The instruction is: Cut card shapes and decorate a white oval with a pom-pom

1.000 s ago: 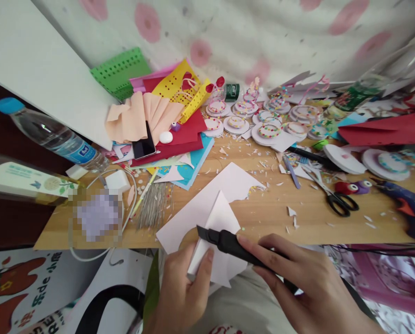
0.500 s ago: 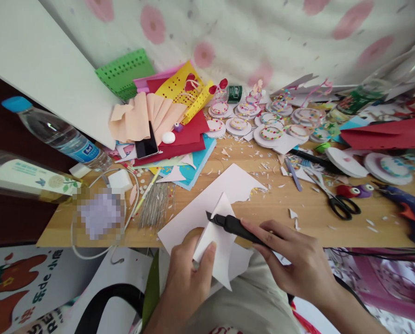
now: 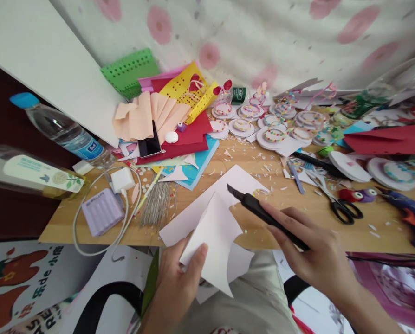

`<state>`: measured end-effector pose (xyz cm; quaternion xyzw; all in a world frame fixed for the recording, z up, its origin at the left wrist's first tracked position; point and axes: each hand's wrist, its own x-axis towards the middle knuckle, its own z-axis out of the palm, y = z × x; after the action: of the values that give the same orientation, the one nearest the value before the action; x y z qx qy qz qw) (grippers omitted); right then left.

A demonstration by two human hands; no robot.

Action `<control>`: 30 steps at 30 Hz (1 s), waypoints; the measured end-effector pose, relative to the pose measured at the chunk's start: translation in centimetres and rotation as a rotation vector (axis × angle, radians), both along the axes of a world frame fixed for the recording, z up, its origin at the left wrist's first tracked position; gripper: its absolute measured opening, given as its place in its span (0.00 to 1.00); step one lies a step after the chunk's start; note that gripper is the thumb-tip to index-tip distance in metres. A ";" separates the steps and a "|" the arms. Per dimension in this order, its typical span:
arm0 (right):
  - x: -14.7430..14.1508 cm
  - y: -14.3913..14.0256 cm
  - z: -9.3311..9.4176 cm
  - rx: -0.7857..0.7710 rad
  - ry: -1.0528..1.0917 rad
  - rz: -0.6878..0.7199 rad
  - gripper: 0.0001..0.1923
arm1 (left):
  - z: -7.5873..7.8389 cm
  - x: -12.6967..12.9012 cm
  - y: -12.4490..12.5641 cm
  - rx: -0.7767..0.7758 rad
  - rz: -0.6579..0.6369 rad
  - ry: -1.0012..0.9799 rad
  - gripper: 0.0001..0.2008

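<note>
My left hand (image 3: pixel 179 278) is closed on a folded piece of white paper (image 3: pixel 212 239) at the desk's front edge, thumb on top. The paper's right side has a curved cut edge. In my right hand (image 3: pixel 308 246) is a black utility knife (image 3: pixel 259 211), its blade pointing up and left. The blade is apart from the held paper, above and right of its upper tip. Beneath lies a larger white sheet (image 3: pixel 242 178) with a ragged cut corner.
Scissors (image 3: pixel 340 199) and a glue gun (image 3: pixel 409 213) lie to the right. Decorated white discs (image 3: pixel 273 134) line the back. Coloured sheets and a phone (image 3: pixel 149 144) sit at back left. A purple box (image 3: pixel 102 211), a white cable and bottles (image 3: pixel 71 139) stand left. Paper scraps litter the wood.
The knife has moved right and up, off the folded paper. The paper in my left hand has opened out somewhat and shifted slightly left and down.
</note>
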<state>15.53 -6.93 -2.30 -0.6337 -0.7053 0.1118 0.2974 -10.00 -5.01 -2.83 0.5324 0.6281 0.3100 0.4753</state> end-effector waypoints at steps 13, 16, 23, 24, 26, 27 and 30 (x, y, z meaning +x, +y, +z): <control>-2.9 1.3 1.0 -0.280 0.809 -0.157 0.24 | 2.0 0.7 0.2 -0.339 0.062 -0.549 0.26; -3.9 1.0 0.7 -0.409 1.130 -0.226 0.26 | 2.0 1.0 0.5 -0.291 0.118 -0.580 0.28; -4.4 0.4 0.4 -0.466 1.287 -0.414 0.33 | 2.5 1.6 1.3 -0.219 0.180 -0.649 0.22; -4.1 0.4 0.3 -0.441 1.266 -0.405 0.33 | 2.7 1.3 1.4 -0.207 0.141 -0.616 0.20; -3.4 0.7 0.4 -0.384 1.187 -0.351 0.30 | 2.9 0.5 1.5 -0.174 -0.016 -0.523 0.15; -3.0 1.0 0.5 -0.364 1.131 -0.302 0.29 | 3.0 0.0 1.6 -0.169 -0.139 -0.467 0.14; -1.5 2.6 1.4 -0.378 0.938 -0.072 0.26 | 2.8 -1.2 1.9 -0.196 -0.504 -0.341 0.16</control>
<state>14.07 -4.34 -0.95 -0.5819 -0.4411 0.4998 0.4659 -11.20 -3.08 -0.02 0.5631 0.4146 0.2053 0.6847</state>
